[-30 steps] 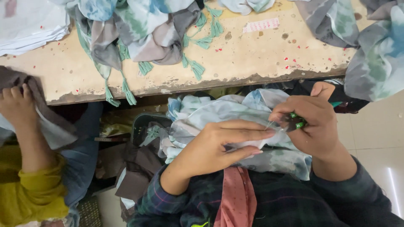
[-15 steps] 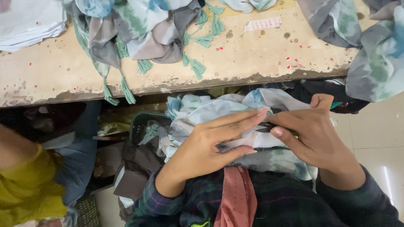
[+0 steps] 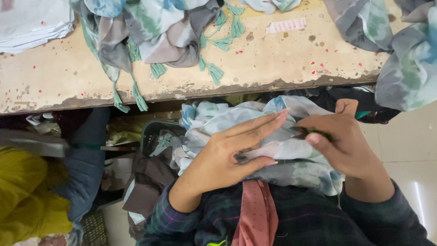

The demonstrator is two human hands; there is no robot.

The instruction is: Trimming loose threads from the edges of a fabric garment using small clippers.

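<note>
Left hand [image 3: 232,157] flat, fingers straight, pressing soft crumpled tie-dye scarf [image 3: 255,123]. Right hand [image 3: 343,146] pinches scarf edge w/ small dark-green bit [image 3: 314,133], prob. a tassel.

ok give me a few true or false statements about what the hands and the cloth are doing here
1. The left hand lies flat with fingers stretched out on the tie-dyed scarf in the lap. True.
2. The right hand is empty and held away from the scarf. False: it pinches a small dark green bit, seemingly a tassel, at the scarf's edge.
3. Scarves with green tassels hang over the edge of the worn worktable. True.
4. The worktable top is clean and freshly painted. False: it is stained, chipped and flecked with red.
5. A person in a yellow sleeve sits to the left. True.
</note>
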